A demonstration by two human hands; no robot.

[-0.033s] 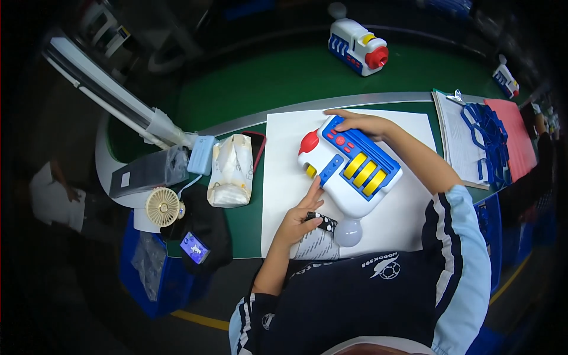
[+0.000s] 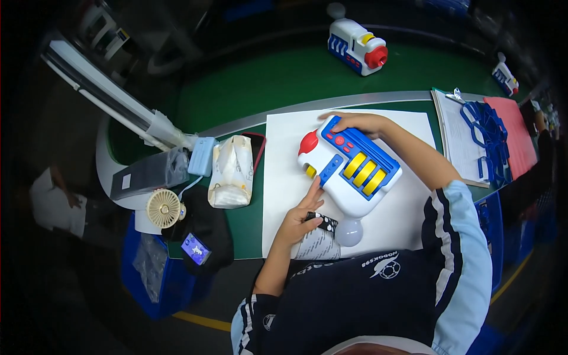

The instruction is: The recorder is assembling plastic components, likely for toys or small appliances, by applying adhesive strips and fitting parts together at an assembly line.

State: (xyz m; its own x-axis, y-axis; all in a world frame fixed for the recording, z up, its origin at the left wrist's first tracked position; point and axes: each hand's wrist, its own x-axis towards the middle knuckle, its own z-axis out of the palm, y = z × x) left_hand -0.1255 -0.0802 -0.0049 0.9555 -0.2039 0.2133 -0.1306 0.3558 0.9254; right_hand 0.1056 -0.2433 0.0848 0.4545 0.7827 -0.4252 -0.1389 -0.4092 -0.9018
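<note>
A white and blue toy lies on a white sheet in front of me, with a red tip, red buttons, yellow rings and a pale round knob at its near end. Over its far blue edge my right hand is closed, thumb on the blue panel near the red buttons. My left hand has its fingers stretched out, the index fingertip against the toy's left side below the yellow button. Its thumb rests by a black strip with white dots, beside a grey-white printed piece whose kind I cannot make out.
Left stand a tissue pack, a light blue power bank, a small fan and a lit phone. A clipboard with blue frames is right. Another toy stands on the green surface beyond.
My right hand's fingers and thumb have shifted slightly on the toy's blue edge. The toy and my left hand look the same.
</note>
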